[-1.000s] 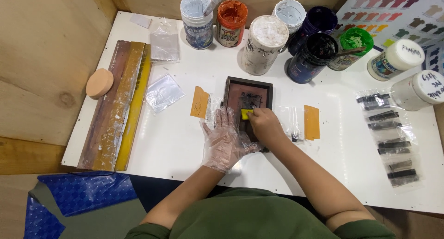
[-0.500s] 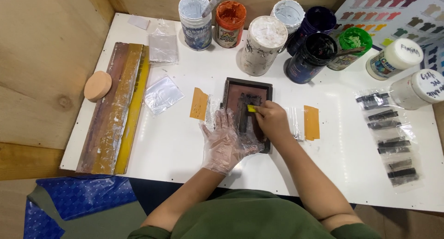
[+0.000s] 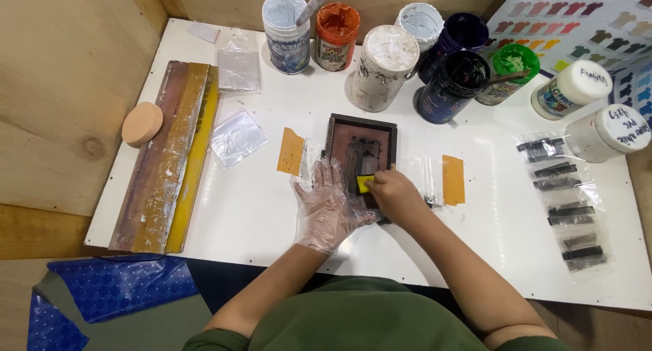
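Small dark-framed printing screen (image 3: 363, 150) lies flat in the middle of the white worktop (image 3: 238, 215), and the right hand (image 3: 396, 197) pinches a little yellow scraper (image 3: 365, 183) on its lower mesh, while the left hand (image 3: 328, 206), in a clear plastic glove, rests spread open on the frame's left edge. Orange tape pieces (image 3: 291, 151) lie on both sides of it. Round paint jars (image 3: 386, 67) stand behind, and clear bags with black strips (image 3: 564, 196) lie at the right.

You get bright, even overhead light; the white worktop (image 3: 224, 208) glares mildly, shadows stay soft, focus sharp.
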